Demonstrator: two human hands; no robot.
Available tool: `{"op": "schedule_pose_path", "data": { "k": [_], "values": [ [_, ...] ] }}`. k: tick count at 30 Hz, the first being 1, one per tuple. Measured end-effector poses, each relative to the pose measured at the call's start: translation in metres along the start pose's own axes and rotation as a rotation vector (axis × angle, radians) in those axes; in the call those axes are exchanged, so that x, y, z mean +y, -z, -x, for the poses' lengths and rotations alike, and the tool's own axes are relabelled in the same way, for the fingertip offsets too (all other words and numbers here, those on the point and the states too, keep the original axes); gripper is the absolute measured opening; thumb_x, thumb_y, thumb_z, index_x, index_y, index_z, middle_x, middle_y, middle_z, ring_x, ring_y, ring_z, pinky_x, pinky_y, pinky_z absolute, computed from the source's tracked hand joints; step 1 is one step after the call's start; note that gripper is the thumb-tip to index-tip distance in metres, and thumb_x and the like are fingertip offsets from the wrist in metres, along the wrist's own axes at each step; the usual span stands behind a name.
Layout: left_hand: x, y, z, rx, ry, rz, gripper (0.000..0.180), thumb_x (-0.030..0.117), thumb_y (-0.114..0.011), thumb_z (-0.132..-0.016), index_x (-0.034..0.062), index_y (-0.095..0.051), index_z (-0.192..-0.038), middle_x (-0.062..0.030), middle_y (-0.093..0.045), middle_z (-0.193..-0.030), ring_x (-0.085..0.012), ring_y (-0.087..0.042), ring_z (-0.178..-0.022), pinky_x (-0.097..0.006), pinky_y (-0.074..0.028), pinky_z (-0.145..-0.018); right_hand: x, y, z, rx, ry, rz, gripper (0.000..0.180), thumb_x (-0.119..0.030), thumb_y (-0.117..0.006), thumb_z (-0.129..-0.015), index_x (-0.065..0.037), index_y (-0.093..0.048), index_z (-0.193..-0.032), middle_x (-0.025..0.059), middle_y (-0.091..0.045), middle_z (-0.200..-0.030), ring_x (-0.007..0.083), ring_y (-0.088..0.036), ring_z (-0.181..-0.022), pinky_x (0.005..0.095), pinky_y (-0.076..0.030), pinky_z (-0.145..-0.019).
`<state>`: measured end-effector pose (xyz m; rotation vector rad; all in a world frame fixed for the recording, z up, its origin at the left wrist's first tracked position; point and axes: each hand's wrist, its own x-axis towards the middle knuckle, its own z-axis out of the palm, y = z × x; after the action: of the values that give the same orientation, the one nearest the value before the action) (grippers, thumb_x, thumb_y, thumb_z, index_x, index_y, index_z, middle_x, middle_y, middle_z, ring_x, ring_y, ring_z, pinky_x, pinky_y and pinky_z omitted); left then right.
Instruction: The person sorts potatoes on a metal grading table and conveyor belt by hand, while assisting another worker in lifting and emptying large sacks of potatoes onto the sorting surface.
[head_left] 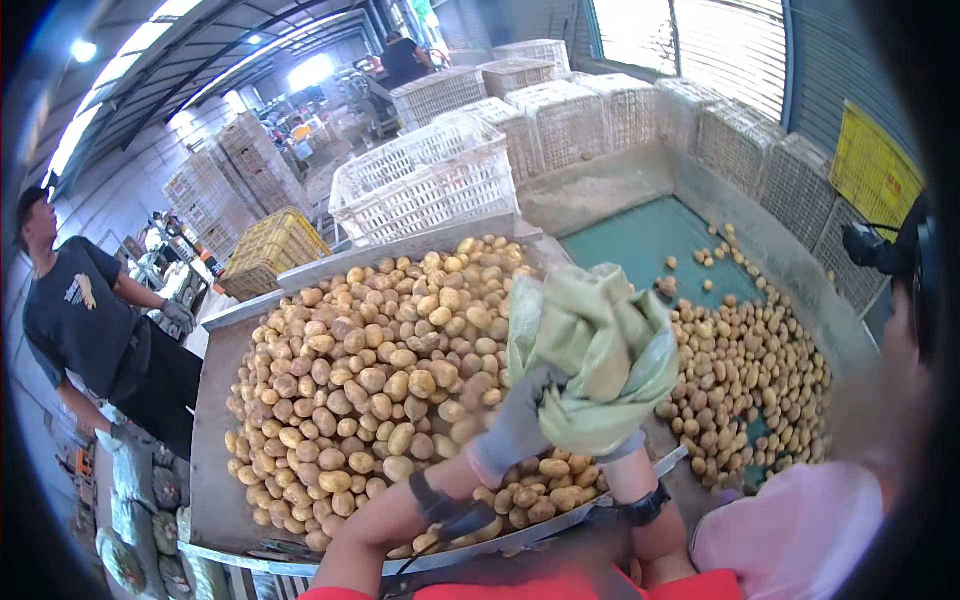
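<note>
A crumpled pale green woven sack (600, 360) is held up in front of me, above the near right side of the potato heap. My left hand (528, 405), in a grey glove, is closed on the sack's left side. Of my right hand (625, 447) only the glove's cuff edge shows below the sack; the sack hides its fingers. Beneath and left of my hands, a large heap of potatoes (370, 380) lies on a sorting table (222, 430) with a raised rim.
To the right, more potatoes (745, 375) lie on a green-floored trough (630, 240). White crates (430, 185) line the far side; a yellow crate (270, 250) stands left. One person (100, 320) stands at left, another in pink (800, 530) close on my right. Filled sacks (130, 500) sit lower left.
</note>
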<state>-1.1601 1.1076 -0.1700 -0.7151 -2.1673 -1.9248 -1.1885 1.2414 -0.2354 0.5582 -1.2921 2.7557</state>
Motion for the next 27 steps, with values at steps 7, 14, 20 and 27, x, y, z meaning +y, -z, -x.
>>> {"op": "schedule_pose_path", "data": {
  "k": [7,14,20,27],
  "values": [
    [0.049,0.053,0.033,0.163,0.152,-0.037,0.077,0.003,-0.077,-0.073,0.0038,-0.035,-0.137,-0.0102,-0.047,-0.134,-0.0156,-0.047,-0.120,-0.032,-0.039,-0.102,0.009,-0.010,-0.020,-0.315,-0.099,0.005,0.061,-0.045,-0.040,-0.095,-0.008,-0.031,-0.142,0.0121,-0.041,-0.141,0.0272,-0.044,-0.126,0.0438,-0.035,-0.107],
    [0.097,0.125,0.108,0.476,-0.212,-0.434,0.120,0.020,-0.088,-0.063,0.0041,-0.002,-0.146,-0.0179,-0.030,-0.143,-0.0254,-0.036,-0.131,-0.038,-0.030,-0.109,0.016,-0.136,-0.008,-0.401,-0.885,-0.276,0.072,-0.061,-0.030,-0.094,-0.009,-0.030,-0.143,0.0089,-0.040,-0.143,0.0269,-0.043,-0.127,0.0429,-0.034,-0.108],
    [0.093,0.142,0.225,0.695,0.119,-0.426,0.094,0.019,-0.084,-0.066,-0.0001,-0.031,-0.141,-0.0166,-0.044,-0.136,-0.0225,-0.041,-0.128,-0.035,-0.033,-0.107,0.052,-0.210,0.044,-0.855,-1.101,-0.114,0.064,-0.048,-0.034,-0.095,-0.007,-0.029,-0.144,0.0102,-0.038,-0.145,0.0274,-0.044,-0.127,0.0431,-0.035,-0.107],
    [0.155,0.112,0.396,1.350,0.188,-0.724,0.082,0.020,-0.084,-0.065,0.0031,-0.042,-0.134,-0.0121,-0.055,-0.123,-0.0181,-0.051,-0.116,-0.033,-0.041,-0.100,0.075,-0.304,0.134,-1.377,-1.245,-0.286,0.057,-0.031,-0.040,-0.095,-0.005,-0.028,-0.145,0.0123,-0.036,-0.146,0.0287,-0.044,-0.128,0.0436,-0.037,-0.104]
  ]
}}
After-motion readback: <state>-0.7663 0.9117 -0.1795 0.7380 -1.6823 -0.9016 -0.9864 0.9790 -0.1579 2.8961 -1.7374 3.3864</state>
